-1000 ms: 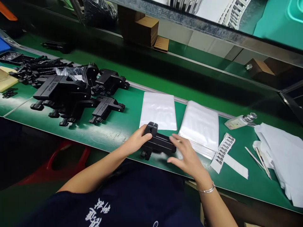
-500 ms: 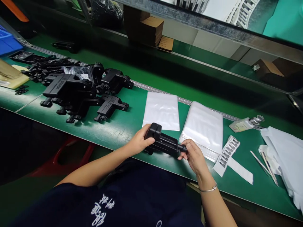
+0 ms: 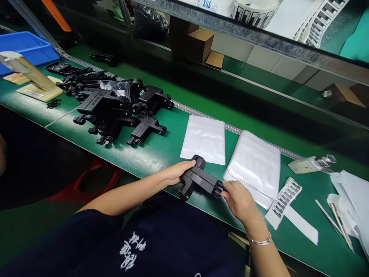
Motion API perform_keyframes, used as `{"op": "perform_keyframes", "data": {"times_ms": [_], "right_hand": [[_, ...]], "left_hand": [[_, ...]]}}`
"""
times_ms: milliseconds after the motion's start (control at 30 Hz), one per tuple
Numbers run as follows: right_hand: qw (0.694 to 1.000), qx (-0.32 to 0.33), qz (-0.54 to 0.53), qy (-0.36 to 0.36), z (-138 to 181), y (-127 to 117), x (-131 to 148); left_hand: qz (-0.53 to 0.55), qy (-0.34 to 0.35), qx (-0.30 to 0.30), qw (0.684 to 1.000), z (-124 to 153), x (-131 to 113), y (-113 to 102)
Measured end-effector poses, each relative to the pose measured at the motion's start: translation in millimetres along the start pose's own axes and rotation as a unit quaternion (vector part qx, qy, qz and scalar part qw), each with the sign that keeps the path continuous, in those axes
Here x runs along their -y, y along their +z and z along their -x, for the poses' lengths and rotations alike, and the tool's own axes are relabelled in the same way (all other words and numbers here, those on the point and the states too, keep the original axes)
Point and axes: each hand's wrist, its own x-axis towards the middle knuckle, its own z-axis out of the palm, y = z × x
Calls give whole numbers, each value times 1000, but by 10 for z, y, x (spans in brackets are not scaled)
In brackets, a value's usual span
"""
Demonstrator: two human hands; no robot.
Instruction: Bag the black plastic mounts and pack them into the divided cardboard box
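A black plastic bracket [image 3: 203,179] with a T-shaped body is held over the near edge of the green bench. My left hand [image 3: 179,173] is closed round its wider left end, thumb on top. At the other end, the fingers of my right hand [image 3: 238,198] pinch the small end part beside a knob [image 3: 218,189]; the fingertips partly cover it. Just behind the bracket lies a single white plastic bag [image 3: 204,138]. A stack of similar bags [image 3: 255,165] lies behind my right hand.
Several similar black brackets [image 3: 105,107] are piled at the left, near a tape dispenser [image 3: 37,77] and a blue bin [image 3: 25,48]. To the right are a label strip [image 3: 285,200], a bottle [image 3: 307,164] and tweezers [image 3: 328,217]. A metal-edged shelf [image 3: 245,30] overhangs the back.
The bracket has been turned in my hands; its broad flat face now shows and its side arm points toward my body. My view has swung left, revealing more of the blue bin.
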Motion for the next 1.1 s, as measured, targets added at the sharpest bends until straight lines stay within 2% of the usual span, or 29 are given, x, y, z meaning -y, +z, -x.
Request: {"op": "perform_keyframes", "data": {"times_ms": [67, 133, 200, 300, 333, 400, 467, 500, 567, 667, 700, 733, 800, 867, 900, 933, 967, 1033, 1100], "right_hand": [[1000, -21, 0, 20, 37, 6, -26], [993, -58, -33, 101, 100, 53, -61], [977, -89, -78, 179, 172, 131, -99], [957, -127, -123, 230, 250, 261, -141], [954, -138, -124, 235, 262, 292, -149], [957, -150, -109, 224, 259, 318, -153], [968, -149, -71, 188, 224, 283, -138], [976, -146, -43, 158, 197, 244, -121], [987, -134, 23, 85, 135, 139, -69], [990, -90, 104, -39, 47, -15, 47], [988, -72, 115, -71, 24, -48, 89], [988, -57, 112, -93, 5, -68, 130], [994, -46, 63, -79, -22, -67, 200], [997, -58, -36, 24, -41, -21, 246], [987, -65, -103, 102, -51, 12, 260], [963, -68, -180, 189, -64, 48, 266], [922, -64, -265, 276, -80, 83, 265], [801, -34, -428, 416, -119, 142, 239], [688, 8, -536, 489, -146, 181, 190]], "left_hand": [[-68, 98, 14, 993, 47, -47, -46], [-206, 223, 30, 952, 128, -107, -80], [-358, 337, 53, 869, 208, -158, -97], [-498, 475, 86, 721, 271, -183, -106], [-518, 502, 89, 687, 278, -179, -109], [-533, 532, 83, 653, 285, -164, -116], [-521, 537, 76, 659, 294, -156, -124], [-507, 528, 72, 677, 301, -156, -126], [-455, 474, 54, 752, 309, -159, -122], [-292, 319, 10, 902, 295, -147, -83], [-232, 263, 5, 937, 287, -136, -64], [-183, 218, 3, 958, 283, -122, -44], [-150, 185, -4, 971, 294, -96, -21], [-200, 221, -32, 954, 333, -87, -33], [-243, 254, -49, 935, 358, -90, -52], [-292, 294, -60, 908, 383, -98, -77], [-342, 338, -59, 875, 405, -109, -105], [-424, 445, -16, 789, 433, -133, -150], [-475, 535, 44, 698, 440, -150, -168]]}}
